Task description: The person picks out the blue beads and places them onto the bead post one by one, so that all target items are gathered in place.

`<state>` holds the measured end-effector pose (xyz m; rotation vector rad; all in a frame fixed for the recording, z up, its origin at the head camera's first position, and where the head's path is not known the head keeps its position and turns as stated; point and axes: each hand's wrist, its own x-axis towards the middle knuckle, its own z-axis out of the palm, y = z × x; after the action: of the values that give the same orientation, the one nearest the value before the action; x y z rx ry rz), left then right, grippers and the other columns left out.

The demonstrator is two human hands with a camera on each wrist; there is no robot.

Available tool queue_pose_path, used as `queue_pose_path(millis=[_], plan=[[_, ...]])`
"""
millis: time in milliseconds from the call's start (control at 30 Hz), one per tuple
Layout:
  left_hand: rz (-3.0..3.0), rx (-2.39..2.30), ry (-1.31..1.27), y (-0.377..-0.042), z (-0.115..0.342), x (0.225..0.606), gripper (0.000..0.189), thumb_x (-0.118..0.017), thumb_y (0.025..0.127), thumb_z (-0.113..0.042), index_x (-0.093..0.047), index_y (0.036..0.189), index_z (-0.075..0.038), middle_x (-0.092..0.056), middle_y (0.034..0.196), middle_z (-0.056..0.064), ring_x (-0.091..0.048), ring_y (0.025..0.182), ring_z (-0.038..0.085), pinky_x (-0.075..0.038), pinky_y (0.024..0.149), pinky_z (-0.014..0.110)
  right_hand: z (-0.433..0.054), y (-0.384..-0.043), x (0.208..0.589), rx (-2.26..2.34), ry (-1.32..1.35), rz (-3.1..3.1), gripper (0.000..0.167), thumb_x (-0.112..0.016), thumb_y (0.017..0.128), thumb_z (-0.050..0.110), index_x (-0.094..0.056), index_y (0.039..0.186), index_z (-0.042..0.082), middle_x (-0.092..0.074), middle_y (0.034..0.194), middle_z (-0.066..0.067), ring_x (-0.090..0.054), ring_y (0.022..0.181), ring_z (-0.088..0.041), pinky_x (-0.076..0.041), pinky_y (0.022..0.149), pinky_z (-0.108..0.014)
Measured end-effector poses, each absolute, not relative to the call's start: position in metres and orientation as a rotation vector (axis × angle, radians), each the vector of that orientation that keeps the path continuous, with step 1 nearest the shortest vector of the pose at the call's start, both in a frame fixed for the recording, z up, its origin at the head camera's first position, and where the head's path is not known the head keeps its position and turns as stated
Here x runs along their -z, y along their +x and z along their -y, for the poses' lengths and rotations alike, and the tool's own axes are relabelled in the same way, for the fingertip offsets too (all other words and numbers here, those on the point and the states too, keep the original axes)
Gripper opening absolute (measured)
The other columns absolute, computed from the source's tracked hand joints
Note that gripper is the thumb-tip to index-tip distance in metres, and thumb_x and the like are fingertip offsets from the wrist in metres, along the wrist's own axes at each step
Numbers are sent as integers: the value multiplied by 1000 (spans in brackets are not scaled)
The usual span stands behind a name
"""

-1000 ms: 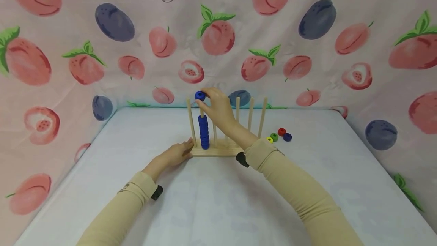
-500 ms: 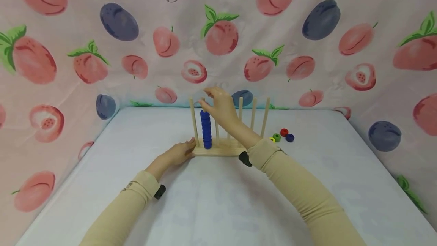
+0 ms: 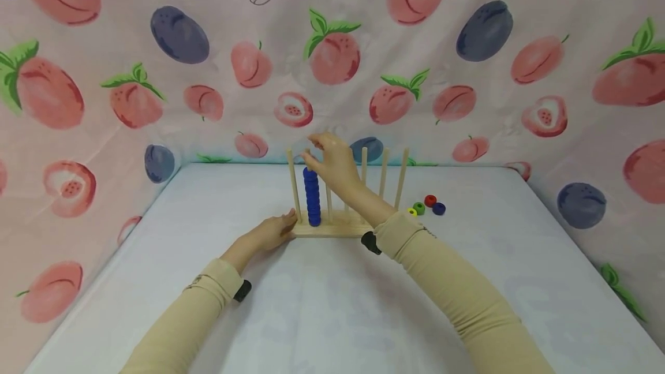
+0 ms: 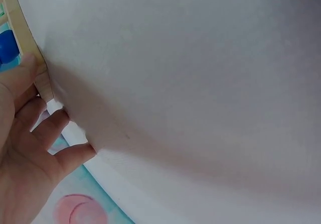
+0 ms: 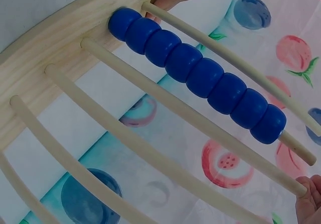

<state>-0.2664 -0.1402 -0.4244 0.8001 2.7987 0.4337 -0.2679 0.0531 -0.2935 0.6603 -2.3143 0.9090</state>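
Note:
A wooden peg rack (image 3: 327,230) stands on the table with a row of upright pegs. Its second peg from the left carries a tall stack of blue beads (image 5: 204,77), with the bare peg tip showing above the top bead. My left hand (image 3: 271,232) grips the rack's left end, thumb on the base and index finger behind it in the left wrist view. Beside the tip of the beaded peg is my right hand (image 3: 337,167), thumb and fingers apart with nothing between them. Only a bit of that hand shows in the right wrist view.
Right of the rack lie a red bead (image 3: 430,201), a green bead (image 3: 418,208), a dark blue bead (image 3: 439,209) and a partly hidden yellow bead (image 3: 412,212). A fruit-print cloth (image 3: 332,97) hangs behind the white table (image 3: 312,305). The other visible pegs are bare.
The blue bead that my right hand pinched above the second peg now sits on top of the stack. My right fingers have let go; the left hand stays at the rack's end.

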Motion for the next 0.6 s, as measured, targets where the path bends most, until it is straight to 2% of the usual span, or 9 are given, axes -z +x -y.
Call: queue_pose_path(millis=[300,600], plan=[[-2798,-438,823,-268,142,426,52,-51,97,-17,-35,141,6,-31,147,26,-41,129,44,-34,110,51,-56,-266,294,-932,672,2299,32,-69,86,16,-65,112,-3,-68,104,-15,-65,96,-25,-55,85,-32],[-2792,-435,897,-269,146,425,53,-53,96,-18,-36,140,6,-32,147,23,-41,130,42,-35,109,50,-72,-269,282,-968,896,2231,24,-65,89,11,-66,108,-3,-71,102,-16,-68,93,-25,-56,82,-32]])
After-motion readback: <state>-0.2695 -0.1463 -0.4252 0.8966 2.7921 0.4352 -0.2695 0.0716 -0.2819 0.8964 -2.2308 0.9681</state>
